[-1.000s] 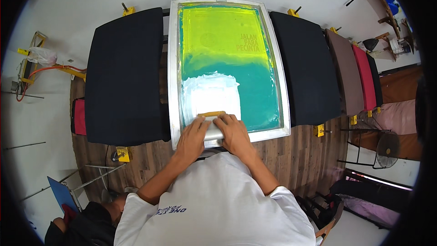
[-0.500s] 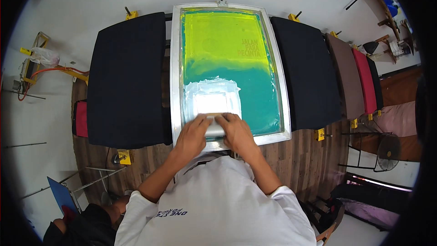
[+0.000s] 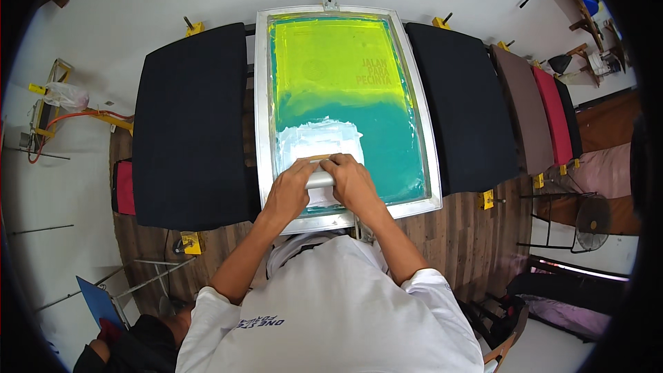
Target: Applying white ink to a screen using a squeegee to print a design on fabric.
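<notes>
A screen printing frame (image 3: 263, 131) with a silvery rim lies lengthwise in front of me. Its mesh is yellow-green (image 3: 331, 48) in the far part and teal (image 3: 387, 145) in the near part. White ink (image 3: 321, 135) covers a patch of the near left mesh. Both hands grip a squeegee (image 3: 320, 179) with a pale metal holder, at that patch's near side. My left hand (image 3: 290, 190) closes round its left end and my right hand (image 3: 351, 183) round its right end, fingers over the far edge. Its blade is hidden.
Black-covered printing boards (image 3: 190, 124) flank the frame on the left and right (image 3: 463, 110). Brown (image 3: 523, 110) and red (image 3: 554, 117) boards stand farther right. Yellow clamps (image 3: 487, 199) jut from board ends. A standing fan (image 3: 592, 224) is at right; a person (image 3: 148, 345) sits at lower left.
Both hands have pushed the squeegee slightly away from me, across the white patch. The view has shifted a little; the frame and boards appear otherwise the same.
</notes>
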Action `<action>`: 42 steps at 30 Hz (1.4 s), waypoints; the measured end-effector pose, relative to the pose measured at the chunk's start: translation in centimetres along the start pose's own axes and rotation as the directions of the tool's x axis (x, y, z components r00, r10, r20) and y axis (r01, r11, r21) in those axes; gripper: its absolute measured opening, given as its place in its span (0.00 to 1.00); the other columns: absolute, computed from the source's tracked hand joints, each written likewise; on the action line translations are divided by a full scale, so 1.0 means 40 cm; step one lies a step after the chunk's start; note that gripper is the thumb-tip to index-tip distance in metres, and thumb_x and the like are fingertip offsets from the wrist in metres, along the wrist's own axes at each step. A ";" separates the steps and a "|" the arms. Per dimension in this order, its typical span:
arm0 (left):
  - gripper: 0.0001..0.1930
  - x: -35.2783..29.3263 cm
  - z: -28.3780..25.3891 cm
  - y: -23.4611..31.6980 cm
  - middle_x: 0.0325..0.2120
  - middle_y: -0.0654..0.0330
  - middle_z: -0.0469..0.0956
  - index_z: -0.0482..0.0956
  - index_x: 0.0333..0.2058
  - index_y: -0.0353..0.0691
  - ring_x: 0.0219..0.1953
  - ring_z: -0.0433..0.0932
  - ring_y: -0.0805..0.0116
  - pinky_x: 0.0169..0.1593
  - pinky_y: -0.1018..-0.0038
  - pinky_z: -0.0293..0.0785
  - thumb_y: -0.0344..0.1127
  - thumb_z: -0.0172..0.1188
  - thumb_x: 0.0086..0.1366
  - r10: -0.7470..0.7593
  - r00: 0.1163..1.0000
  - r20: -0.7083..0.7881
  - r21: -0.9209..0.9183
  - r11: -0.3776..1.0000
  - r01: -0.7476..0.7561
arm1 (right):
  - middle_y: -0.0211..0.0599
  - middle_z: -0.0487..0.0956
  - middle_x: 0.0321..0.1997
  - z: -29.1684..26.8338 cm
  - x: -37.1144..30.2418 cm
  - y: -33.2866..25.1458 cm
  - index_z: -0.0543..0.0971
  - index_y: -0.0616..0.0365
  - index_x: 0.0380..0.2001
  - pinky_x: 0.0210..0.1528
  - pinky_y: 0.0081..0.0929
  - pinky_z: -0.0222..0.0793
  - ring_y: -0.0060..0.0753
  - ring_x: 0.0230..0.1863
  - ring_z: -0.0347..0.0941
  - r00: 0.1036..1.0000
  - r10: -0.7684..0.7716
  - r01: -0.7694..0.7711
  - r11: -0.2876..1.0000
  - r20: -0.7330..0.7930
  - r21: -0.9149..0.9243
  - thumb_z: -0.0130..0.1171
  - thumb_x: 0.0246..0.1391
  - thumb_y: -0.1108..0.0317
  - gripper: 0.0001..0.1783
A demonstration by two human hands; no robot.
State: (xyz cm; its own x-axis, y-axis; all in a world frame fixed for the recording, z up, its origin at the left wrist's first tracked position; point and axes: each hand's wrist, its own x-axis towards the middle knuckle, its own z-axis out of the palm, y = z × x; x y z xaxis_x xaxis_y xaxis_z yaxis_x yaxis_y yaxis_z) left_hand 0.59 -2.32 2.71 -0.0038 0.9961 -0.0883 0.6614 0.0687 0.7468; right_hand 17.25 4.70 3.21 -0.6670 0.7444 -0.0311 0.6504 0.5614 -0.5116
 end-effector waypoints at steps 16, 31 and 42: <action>0.34 -0.030 0.011 -0.004 0.61 0.41 0.70 0.74 0.57 0.33 0.65 0.67 0.46 0.66 0.63 0.67 0.09 0.53 0.48 -0.021 1.000 0.016 -0.046 0.999 0.021 | 0.51 0.77 0.55 -0.025 -0.010 -0.025 0.79 0.62 0.51 0.56 0.42 0.73 0.55 0.56 0.72 0.998 0.010 -0.012 1.000 0.066 0.029 0.57 0.41 0.86 0.28; 0.28 -0.046 0.008 0.022 0.59 0.38 0.71 0.75 0.55 0.30 0.63 0.68 0.41 0.65 0.58 0.67 0.11 0.51 0.53 -0.057 0.998 0.014 -0.139 0.989 0.058 | 0.51 0.77 0.56 -0.027 -0.024 -0.029 0.79 0.61 0.51 0.57 0.43 0.73 0.55 0.57 0.72 0.997 0.026 -0.027 0.999 0.074 0.022 0.57 0.41 0.86 0.29; 0.28 -0.059 0.031 0.017 0.57 0.37 0.72 0.76 0.54 0.29 0.62 0.69 0.39 0.65 0.57 0.67 0.10 0.51 0.51 -0.014 0.999 -0.040 -0.103 0.995 0.010 | 0.52 0.77 0.55 0.000 -0.043 -0.019 0.79 0.62 0.51 0.57 0.43 0.73 0.56 0.58 0.71 1.000 0.003 -0.003 0.999 -0.010 0.045 0.56 0.41 0.85 0.28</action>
State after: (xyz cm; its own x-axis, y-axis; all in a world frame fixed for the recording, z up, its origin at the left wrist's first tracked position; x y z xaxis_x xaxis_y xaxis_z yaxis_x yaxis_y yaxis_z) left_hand 1.95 -4.72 2.61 -0.0428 0.9964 -0.0726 0.5809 0.0839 0.8097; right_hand 17.92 2.99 3.64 -0.6614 0.7497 -0.0244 0.6353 0.5425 -0.5497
